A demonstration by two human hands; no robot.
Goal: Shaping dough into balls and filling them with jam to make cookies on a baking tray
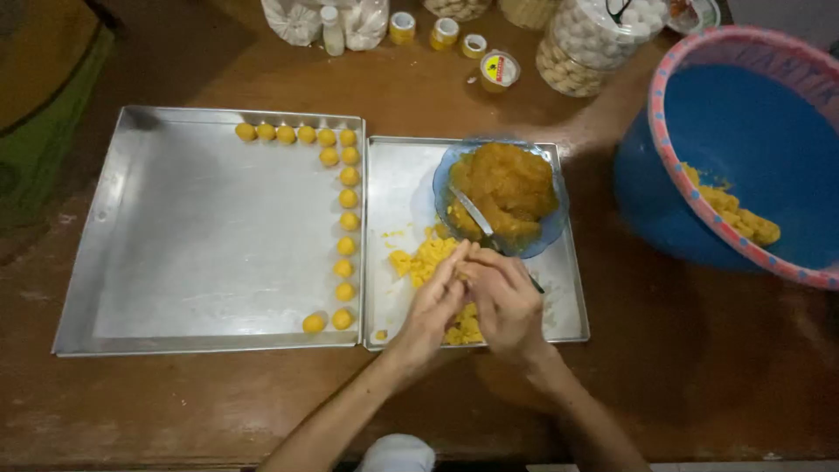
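Note:
My left hand (435,301) and my right hand (504,301) meet over the small metal tray (395,188), fingers pressed together around a small piece of yellow dough that is mostly hidden. Under and beside the hands lie loose yellow dough pieces (421,260). Just beyond the fingertips stands a blue glass bowl (549,229) full of orange filling (507,185), with a metal spoon (472,211) resting in it. On the large metal tray (201,236) to the left, several yellow dough balls (349,197) run along the top right and down the right edge.
A big blue basin (743,131) with a pink rim stands at the right, holding yellow dough (738,214). At the table's far edge are plastic jars of pale round cookies (584,39), small yellow-lidded containers (498,70) and a white bottle (332,31).

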